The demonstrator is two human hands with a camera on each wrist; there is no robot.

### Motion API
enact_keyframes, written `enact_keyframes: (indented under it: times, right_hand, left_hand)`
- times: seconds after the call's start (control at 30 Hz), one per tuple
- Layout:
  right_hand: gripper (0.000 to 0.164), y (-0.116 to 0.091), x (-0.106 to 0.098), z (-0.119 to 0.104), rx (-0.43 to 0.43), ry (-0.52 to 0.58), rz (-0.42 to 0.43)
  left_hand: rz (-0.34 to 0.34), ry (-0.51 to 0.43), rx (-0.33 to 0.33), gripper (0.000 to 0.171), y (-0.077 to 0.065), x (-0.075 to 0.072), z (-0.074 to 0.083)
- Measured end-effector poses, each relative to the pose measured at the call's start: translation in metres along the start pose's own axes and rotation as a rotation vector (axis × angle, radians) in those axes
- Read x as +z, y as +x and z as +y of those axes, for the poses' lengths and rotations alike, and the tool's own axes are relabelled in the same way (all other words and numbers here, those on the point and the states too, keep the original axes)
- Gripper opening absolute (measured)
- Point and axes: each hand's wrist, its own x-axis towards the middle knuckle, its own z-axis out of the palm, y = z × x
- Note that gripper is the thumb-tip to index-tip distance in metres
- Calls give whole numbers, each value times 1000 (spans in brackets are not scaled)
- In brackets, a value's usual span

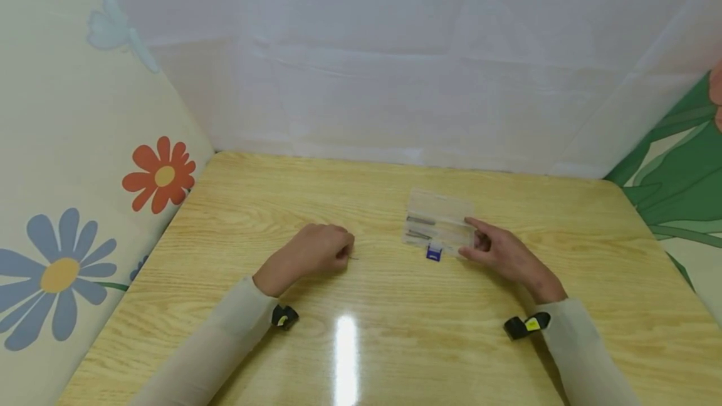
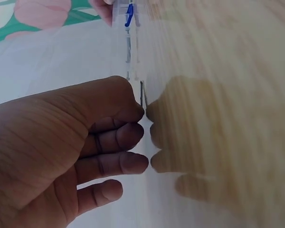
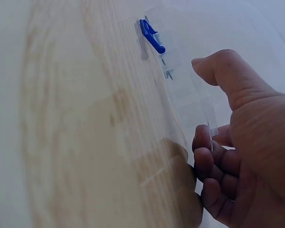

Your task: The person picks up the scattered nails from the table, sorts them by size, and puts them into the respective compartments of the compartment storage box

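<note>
A clear plastic case (image 1: pixel 445 205) lies on the table with its lid folded back, and a blue latch (image 1: pixel 434 252) sticks out at its front edge. Several thin metal pieces (image 1: pixel 422 235) lie in its left part. To the left of the case, my left hand (image 1: pixel 316 249) pinches a thin metal rod (image 2: pixel 141 94) low over the tabletop, its free end pointing toward the case. At the case's right end my right hand (image 1: pixel 502 252) holds it, thumb toward the front corner and fingers (image 3: pixel 204 159) curled at the end wall.
The wood-grain table (image 1: pixel 395 318) has a glossy, reflective surface. A white cloth (image 1: pixel 361 80) hangs behind its far edge. Panels with printed flowers stand at the left (image 1: pixel 62 277) and right (image 1: pixel 677 174). Each wrist wears a black camera strap.
</note>
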Motion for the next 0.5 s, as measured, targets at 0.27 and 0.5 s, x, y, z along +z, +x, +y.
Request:
enact_keyframes:
  times: [0.27,0.5]
  right_hand:
    - [74,0,-1,-1,5,4,-3]
    - [74,0,0,0,3,4,-5]
  left_hand:
    - [20,-5,18,24,1,1,1]
    - [47,4,41,22,2,1,2]
